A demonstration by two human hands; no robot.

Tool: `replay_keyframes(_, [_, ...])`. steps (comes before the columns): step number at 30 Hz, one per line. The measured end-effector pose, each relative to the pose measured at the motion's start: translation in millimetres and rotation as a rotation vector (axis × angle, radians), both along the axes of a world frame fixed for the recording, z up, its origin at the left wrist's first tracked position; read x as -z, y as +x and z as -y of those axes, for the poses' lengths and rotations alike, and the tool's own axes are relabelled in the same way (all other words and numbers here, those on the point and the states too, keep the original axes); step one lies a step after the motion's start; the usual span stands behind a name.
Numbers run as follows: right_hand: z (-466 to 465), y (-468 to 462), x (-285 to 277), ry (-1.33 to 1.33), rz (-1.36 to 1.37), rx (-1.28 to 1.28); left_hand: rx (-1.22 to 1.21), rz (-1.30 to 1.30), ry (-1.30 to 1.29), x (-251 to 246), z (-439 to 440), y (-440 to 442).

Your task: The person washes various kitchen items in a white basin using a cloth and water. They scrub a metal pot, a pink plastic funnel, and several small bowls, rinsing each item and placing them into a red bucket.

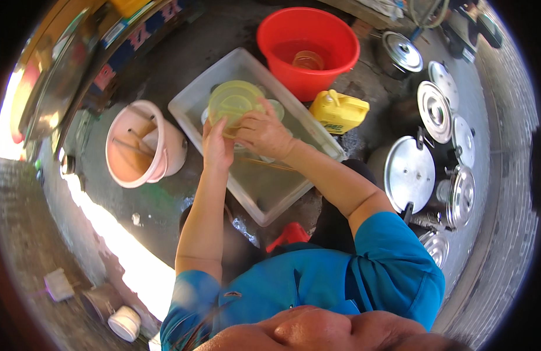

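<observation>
Both my hands hold a translucent yellow plastic bowl point(235, 98) above a white plastic tub point(270, 209). My left hand point(218, 142) grips its near left edge. My right hand point(266, 131) is on the near right side, with its fingers against the bowl. Cloudy water point(279, 186) stands in the tub below. A pair of thin sticks, perhaps chopsticks point(270, 165), lies across the water under my right forearm. Other dishes, among them a pale round one point(277, 109), sit in the tub, partly hidden by the bowl and my hands.
A red plastic basin point(292, 83) holds water and a yellowish container point(308, 60). Beside it stands a yellow jug point(339, 112). A pink bucket point(174, 149) with utensils is left of the tub. Several metal pots and lids point(410, 175) line the right wall.
</observation>
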State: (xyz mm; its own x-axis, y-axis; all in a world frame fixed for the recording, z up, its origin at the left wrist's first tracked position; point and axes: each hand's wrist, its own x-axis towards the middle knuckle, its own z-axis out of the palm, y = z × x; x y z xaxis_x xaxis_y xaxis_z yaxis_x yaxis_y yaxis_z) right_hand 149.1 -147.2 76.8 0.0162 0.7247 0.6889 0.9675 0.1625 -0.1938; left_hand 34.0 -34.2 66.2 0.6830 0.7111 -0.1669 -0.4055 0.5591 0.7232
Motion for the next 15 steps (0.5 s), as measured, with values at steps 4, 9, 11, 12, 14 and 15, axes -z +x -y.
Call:
replay_keyframes(4, [-1, -4, 2, -0.011, 0.017, 0.041, -0.018, -0.029, 0.021, -5, -8, -6])
replay_keyframes(9, [-4, -8, -1, -0.081, 0.034, 0.052, -0.063, -0.113, -0.027, -3, -11, -8])
replay_keyframes(11, [-4, -8, -1, -0.112, 0.040, 0.045, -0.062, -0.138, -0.036, -2, -12, -9])
replay_keyframes(12, [-4, -8, -1, -0.127, 0.044, 0.041, -0.063, -0.150, -0.040, -2, -13, -9])
replay_keyframes(14, [-5, -7, 1, -0.147, 0.022, 0.015, -0.036, -0.166, -0.042, -2, -14, -10])
replay_keyframes(15, [-5, -7, 2, -0.156, 0.012, 0.001, -0.023, -0.174, -0.043, -2, -14, -10])
